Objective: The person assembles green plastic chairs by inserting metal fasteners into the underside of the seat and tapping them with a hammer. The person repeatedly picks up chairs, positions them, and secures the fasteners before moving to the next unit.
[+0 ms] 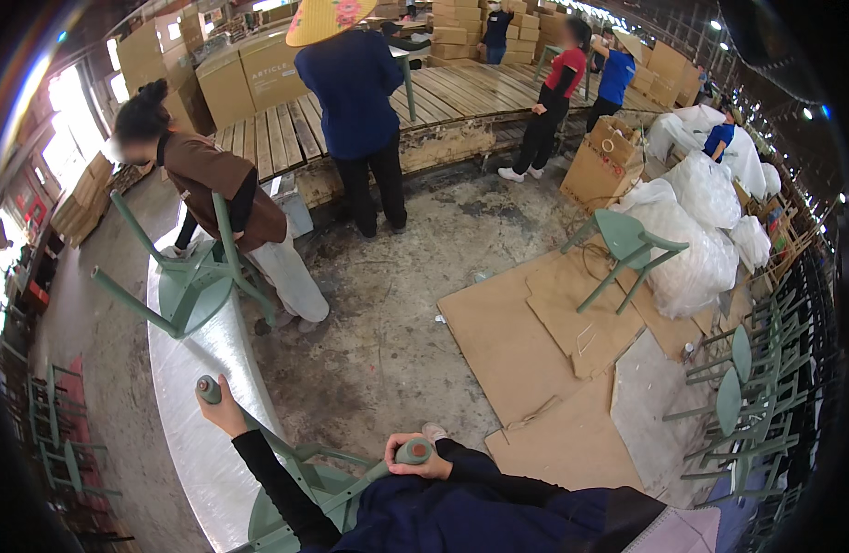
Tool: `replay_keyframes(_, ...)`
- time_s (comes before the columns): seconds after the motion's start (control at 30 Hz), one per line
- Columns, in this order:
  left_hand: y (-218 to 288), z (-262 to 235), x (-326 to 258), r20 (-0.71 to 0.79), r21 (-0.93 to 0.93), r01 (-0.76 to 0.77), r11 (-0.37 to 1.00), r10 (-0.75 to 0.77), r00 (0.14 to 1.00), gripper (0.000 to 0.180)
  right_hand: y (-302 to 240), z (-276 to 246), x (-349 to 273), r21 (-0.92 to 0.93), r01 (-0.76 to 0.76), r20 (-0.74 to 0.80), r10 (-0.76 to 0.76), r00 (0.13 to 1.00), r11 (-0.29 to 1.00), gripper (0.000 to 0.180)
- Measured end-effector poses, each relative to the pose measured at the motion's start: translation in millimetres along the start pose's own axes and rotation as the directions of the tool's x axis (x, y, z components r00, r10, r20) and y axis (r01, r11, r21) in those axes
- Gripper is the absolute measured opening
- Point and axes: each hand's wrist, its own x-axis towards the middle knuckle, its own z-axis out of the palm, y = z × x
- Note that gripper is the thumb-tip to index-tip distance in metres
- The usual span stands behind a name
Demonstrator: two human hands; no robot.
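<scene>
The green chair (pixel 305 484) lies tipped over in the person's lap, with its legs sticking up and its round seat low down by the dark sleeves. It is painted a soft, pale green all over. Each leg ends in a round, darker cap.

The left hand (pixel 224 411) is wrapped around the end of one leg, with the cap poking out just above the fingers (pixel 218 387). The fingers are curled tight around that leg. The right hand (pixel 415 458) is closed over the end of another leg, and its cap peeks out just past the fingertips. Thin green bars join the legs between the two hands.

Under the left hand runs a long shiny metal table (pixel 203 369). Farther along it, past the left fingers, a second green chair (pixel 189 281) lies on its side, and a person in a brown top (pixel 212 184) bends over it. Beyond the right fingers is a dirty grey floor with flat sheets of brown cardboard (pixel 535 341). A third green chair (pixel 627 249) stands on that cardboard beside big white plastic bags (pixel 701 230). A person in a blue jacket and a straw hat (pixel 355 92) stands by a low wooden platform (pixel 461 92) stacked with cardboard boxes (pixel 249 74).
</scene>
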Motion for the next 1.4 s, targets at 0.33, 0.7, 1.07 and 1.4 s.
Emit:
replay_keyframes(0.33, -1, 0, 1, 0.022, -0.001, 0.032, 0.999, -0.032, 0.999, 0.024, -3, 0, 0, 0.029, -0.015, 0.005, 0.015, 1.000, 0.999, 0.020)
replay_keyframes(0.7, -5, 0, 1, 0.028, -0.001, 0.053, 0.999, -0.053, 0.998, 0.025, -4, -1, 0, 0.023, -0.024, 0.001, 0.024, 1.000, 0.999, 0.020)
replay_keyframes(1.07, -1, 0, -1, 0.022, 0.004, 0.013, 1.000, -0.013, 1.000, 0.027, 1, -3, -1, 0.007, -0.009, -0.001, 0.009, 1.000, 1.000, 0.020)
replay_keyframes(1.4, -2, -1, 0, 0.026, -0.025, 0.021, 0.999, -0.020, 0.999, 0.026, 4, -4, -2, 0.016, -0.028, 0.004, 0.028, 1.000, 0.999, 0.021)
